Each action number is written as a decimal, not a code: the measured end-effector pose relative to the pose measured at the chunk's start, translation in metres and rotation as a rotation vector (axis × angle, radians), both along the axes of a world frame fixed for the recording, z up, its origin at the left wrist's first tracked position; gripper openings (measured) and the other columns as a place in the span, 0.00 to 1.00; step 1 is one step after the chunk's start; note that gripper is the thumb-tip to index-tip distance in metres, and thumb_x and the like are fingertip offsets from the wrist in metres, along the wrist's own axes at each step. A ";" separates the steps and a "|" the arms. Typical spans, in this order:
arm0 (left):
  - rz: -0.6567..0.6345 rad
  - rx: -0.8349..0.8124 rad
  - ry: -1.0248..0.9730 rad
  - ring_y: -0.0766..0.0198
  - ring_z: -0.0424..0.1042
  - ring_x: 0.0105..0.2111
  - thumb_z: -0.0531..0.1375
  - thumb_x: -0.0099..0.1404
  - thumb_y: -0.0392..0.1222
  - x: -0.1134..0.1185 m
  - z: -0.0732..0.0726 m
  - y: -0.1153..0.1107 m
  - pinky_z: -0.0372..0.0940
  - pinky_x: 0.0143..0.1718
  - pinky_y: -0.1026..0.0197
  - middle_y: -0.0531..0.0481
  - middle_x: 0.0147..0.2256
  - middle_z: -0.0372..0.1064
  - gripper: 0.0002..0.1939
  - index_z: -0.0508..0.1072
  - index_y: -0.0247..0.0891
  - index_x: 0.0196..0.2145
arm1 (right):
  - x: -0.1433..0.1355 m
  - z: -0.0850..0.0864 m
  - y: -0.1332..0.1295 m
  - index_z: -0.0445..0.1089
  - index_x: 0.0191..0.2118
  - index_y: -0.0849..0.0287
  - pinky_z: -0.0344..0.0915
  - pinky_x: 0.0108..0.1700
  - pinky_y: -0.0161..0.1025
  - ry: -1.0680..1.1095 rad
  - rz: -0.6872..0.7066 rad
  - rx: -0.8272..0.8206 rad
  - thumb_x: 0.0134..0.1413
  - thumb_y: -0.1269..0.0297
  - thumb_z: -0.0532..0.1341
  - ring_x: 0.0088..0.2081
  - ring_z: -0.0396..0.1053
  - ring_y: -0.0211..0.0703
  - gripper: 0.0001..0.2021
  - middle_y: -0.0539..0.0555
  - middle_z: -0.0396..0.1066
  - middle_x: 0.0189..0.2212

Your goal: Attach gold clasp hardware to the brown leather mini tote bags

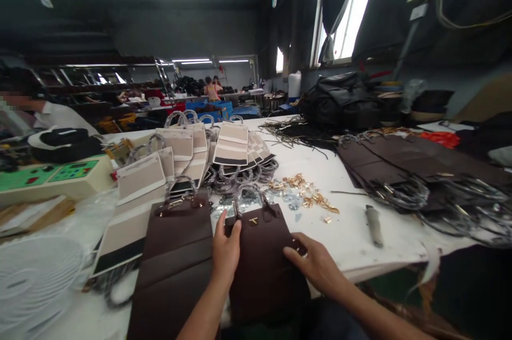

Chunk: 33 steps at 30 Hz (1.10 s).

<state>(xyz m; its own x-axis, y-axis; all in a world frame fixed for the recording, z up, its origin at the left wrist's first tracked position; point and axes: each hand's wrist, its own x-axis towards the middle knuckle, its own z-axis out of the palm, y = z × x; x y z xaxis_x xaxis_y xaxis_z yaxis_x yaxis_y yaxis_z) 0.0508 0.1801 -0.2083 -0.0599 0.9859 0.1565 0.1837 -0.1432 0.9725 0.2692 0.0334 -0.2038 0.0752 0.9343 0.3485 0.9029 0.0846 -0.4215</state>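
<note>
A dark brown handbag panel (262, 265) with a handle at its top lies at the near edge of the table, between my hands. My left hand (226, 252) pinches its upper left corner, with the thumb on top by the handle's end. On the right edge, my right hand (316, 265) is closed with the thumb on the face and the fingers partly hidden behind. A small gold fitting (253, 221) sits near the panel's top. Beside my left hand lies another brown bag panel (176, 254). Loose gold hardware (308, 190) is scattered beyond the panel.
Striped beige bag panels (142, 180) with wrapped handles fill the left. More brown panels (384, 161) are piled at right, near a grey cylindrical object (374, 226). A green-topped machine (60, 174) and a person (52, 110) are at far left. Dark strips (296, 132) lie at the back.
</note>
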 end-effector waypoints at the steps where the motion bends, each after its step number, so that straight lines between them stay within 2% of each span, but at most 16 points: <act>1: -0.008 0.015 0.039 0.45 0.71 0.57 0.65 0.64 0.52 0.001 -0.003 0.001 0.63 0.61 0.47 0.43 0.55 0.75 0.25 0.74 0.45 0.58 | 0.016 -0.006 0.002 0.71 0.58 0.47 0.78 0.36 0.40 0.025 -0.080 -0.005 0.69 0.53 0.53 0.35 0.79 0.46 0.18 0.50 0.81 0.39; 4: -0.038 0.007 0.116 0.46 0.72 0.54 0.63 0.65 0.53 0.005 -0.010 0.004 0.62 0.59 0.48 0.44 0.52 0.77 0.21 0.77 0.44 0.53 | 0.073 -0.019 0.005 0.74 0.51 0.54 0.75 0.36 0.41 0.091 -0.337 -0.021 0.66 0.50 0.57 0.33 0.78 0.44 0.18 0.54 0.78 0.42; 6: -0.028 -0.008 0.142 0.46 0.74 0.49 0.62 0.64 0.53 0.007 -0.013 0.005 0.64 0.54 0.49 0.45 0.46 0.78 0.18 0.78 0.44 0.48 | 0.106 -0.025 0.006 0.75 0.50 0.53 0.72 0.35 0.43 0.068 -0.424 -0.055 0.63 0.49 0.59 0.33 0.77 0.45 0.18 0.54 0.77 0.45; 8: -0.011 -0.024 0.157 0.48 0.74 0.43 0.63 0.63 0.54 0.009 -0.017 0.006 0.64 0.48 0.52 0.47 0.40 0.78 0.15 0.77 0.43 0.42 | 0.126 -0.029 0.008 0.77 0.48 0.51 0.69 0.34 0.42 0.047 -0.458 -0.095 0.60 0.47 0.60 0.34 0.77 0.47 0.18 0.54 0.77 0.45; 11: -0.002 -0.055 0.147 0.51 0.72 0.37 0.62 0.63 0.56 0.011 -0.022 0.007 0.62 0.42 0.55 0.50 0.33 0.75 0.14 0.74 0.42 0.37 | 0.133 -0.035 0.014 0.78 0.45 0.48 0.67 0.35 0.42 0.045 -0.477 -0.139 0.62 0.44 0.57 0.37 0.78 0.49 0.19 0.53 0.78 0.44; 15: -0.007 -0.094 0.100 0.55 0.69 0.34 0.66 0.59 0.58 0.011 -0.027 0.007 0.60 0.39 0.58 0.52 0.30 0.71 0.17 0.70 0.42 0.33 | 0.130 -0.046 0.022 0.79 0.42 0.46 0.68 0.38 0.44 0.051 -0.448 -0.150 0.65 0.45 0.53 0.44 0.77 0.51 0.19 0.52 0.77 0.47; 17: -0.003 -0.112 0.066 0.57 0.68 0.33 0.67 0.58 0.57 0.011 -0.028 0.006 0.59 0.38 0.59 0.53 0.29 0.69 0.18 0.68 0.42 0.31 | 0.132 -0.053 0.027 0.77 0.49 0.46 0.69 0.40 0.45 0.061 -0.437 -0.133 0.64 0.47 0.54 0.44 0.76 0.50 0.19 0.52 0.76 0.48; 19: 0.010 -0.127 0.028 0.57 0.67 0.33 0.66 0.59 0.58 0.012 -0.027 0.005 0.59 0.39 0.60 0.54 0.29 0.68 0.18 0.67 0.42 0.29 | 0.137 -0.060 0.033 0.71 0.59 0.51 0.71 0.41 0.45 0.129 -0.456 -0.123 0.61 0.47 0.56 0.42 0.76 0.49 0.24 0.54 0.76 0.46; 20: 0.017 -0.134 0.006 0.57 0.67 0.33 0.66 0.59 0.58 0.012 -0.026 0.004 0.58 0.39 0.60 0.53 0.29 0.68 0.18 0.67 0.42 0.29 | 0.140 -0.063 0.036 0.69 0.60 0.54 0.71 0.42 0.45 0.169 -0.466 -0.129 0.59 0.46 0.57 0.40 0.76 0.49 0.28 0.55 0.76 0.44; 22: 0.033 -0.152 -0.049 0.56 0.67 0.35 0.64 0.62 0.59 0.012 -0.025 0.003 0.58 0.40 0.60 0.53 0.29 0.68 0.18 0.68 0.42 0.31 | 0.147 -0.067 0.042 0.74 0.55 0.58 0.71 0.43 0.46 0.228 -0.463 -0.161 0.55 0.45 0.59 0.39 0.76 0.51 0.28 0.56 0.77 0.38; 24: 0.064 -0.177 -0.120 0.56 0.68 0.37 0.61 0.64 0.57 0.010 -0.025 0.003 0.59 0.42 0.59 0.52 0.32 0.69 0.15 0.69 0.42 0.33 | 0.153 -0.069 0.046 0.78 0.47 0.57 0.71 0.44 0.48 0.225 -0.441 -0.187 0.51 0.44 0.61 0.39 0.76 0.53 0.25 0.57 0.77 0.37; 27: 0.126 -0.249 -0.243 0.55 0.70 0.41 0.60 0.63 0.50 0.008 -0.026 0.005 0.60 0.46 0.58 0.49 0.37 0.72 0.11 0.72 0.40 0.38 | 0.154 -0.066 0.046 0.78 0.45 0.56 0.71 0.43 0.49 0.238 -0.428 -0.167 0.46 0.43 0.61 0.38 0.76 0.52 0.26 0.58 0.77 0.41; 29: 0.153 -0.318 -0.328 0.54 0.72 0.43 0.60 0.61 0.46 0.008 -0.027 0.005 0.62 0.48 0.57 0.47 0.41 0.74 0.14 0.74 0.38 0.43 | 0.144 -0.055 0.044 0.77 0.44 0.56 0.72 0.44 0.49 0.317 -0.423 -0.143 0.44 0.43 0.62 0.38 0.77 0.53 0.26 0.59 0.78 0.42; 31: 0.162 -0.379 -0.406 0.53 0.73 0.44 0.61 0.58 0.44 0.010 -0.028 0.006 0.63 0.48 0.56 0.45 0.42 0.76 0.17 0.76 0.36 0.45 | 0.122 -0.035 0.039 0.76 0.43 0.56 0.72 0.45 0.49 0.431 -0.452 -0.117 0.42 0.42 0.65 0.39 0.78 0.54 0.26 0.58 0.80 0.39; 33: 0.162 -0.411 -0.471 0.53 0.74 0.44 0.62 0.57 0.44 0.015 -0.028 0.006 0.63 0.48 0.56 0.45 0.42 0.77 0.18 0.77 0.35 0.44 | 0.085 -0.008 0.034 0.77 0.43 0.55 0.73 0.44 0.48 0.546 -0.497 -0.081 0.41 0.41 0.68 0.40 0.78 0.56 0.27 0.56 0.81 0.38</act>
